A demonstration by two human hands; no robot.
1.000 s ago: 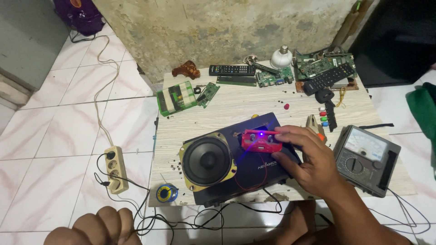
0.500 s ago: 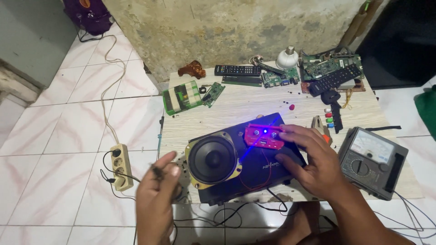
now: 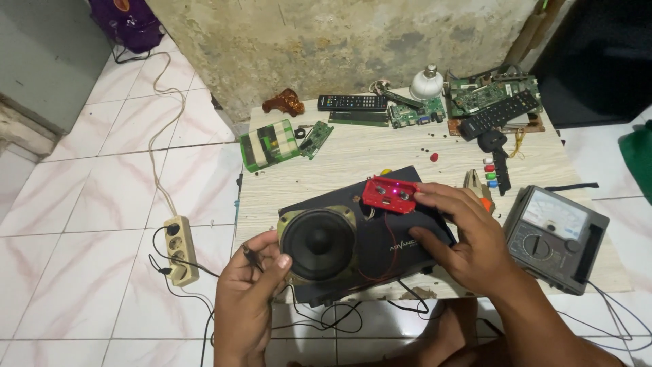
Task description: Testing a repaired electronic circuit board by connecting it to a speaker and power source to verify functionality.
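Observation:
A round black speaker [image 3: 319, 243] with a brass-coloured frame lies on a dark flat box [image 3: 401, 234] at the table's near edge. On the box sits a small red circuit board [image 3: 389, 195] with thin red wires running from it. My right hand [image 3: 463, 234] rests on the box, its fingertips touching the red board's right end. My left hand [image 3: 248, 292] is at the speaker's left rim, pinching a small black clip on a wire [image 3: 252, 256] between thumb and fingers.
An analog multimeter [image 3: 553, 236] lies at the right. Two remotes [image 3: 352, 102], green circuit boards [image 3: 492, 93], a light bulb [image 3: 427, 81], a green battery pack [image 3: 269, 144] and pliers [image 3: 498, 153] crowd the far table. A power strip [image 3: 178, 249] and cables lie on the tiled floor.
My left hand has come up from the frame's bottom edge to the speaker's left rim, pinching a small wire clip. My right hand stays at the red board.

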